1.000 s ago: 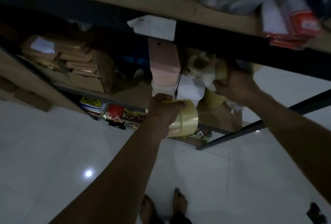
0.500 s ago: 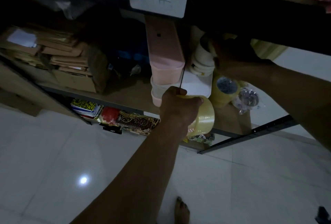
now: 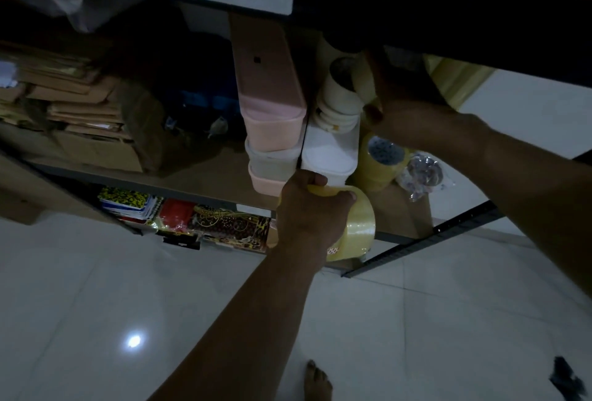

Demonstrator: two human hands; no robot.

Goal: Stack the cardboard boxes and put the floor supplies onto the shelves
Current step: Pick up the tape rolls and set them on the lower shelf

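Tape roll [image 3: 357, 224] sits in my left hand [image 3: 309, 218], fingers [image 3: 347, 197] curled over its rim, right at the shelf [image 3: 205, 175] edge. The free spot looks just ahead and right, beside the yellow roll [image 3: 381, 165]. Right hand [image 3: 413, 118] is deeper in by the white rolls [image 3: 336, 106], too dark to tell its grip.

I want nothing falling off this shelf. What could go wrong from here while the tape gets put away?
1. The white tape rolls stand tilted on the white container beside the right hand; they may topple if nudged.
2. The left hand grips a yellow tape roll at the front edge of the shelf, where another roll crowds the space. Set on its rim, it could roll off.
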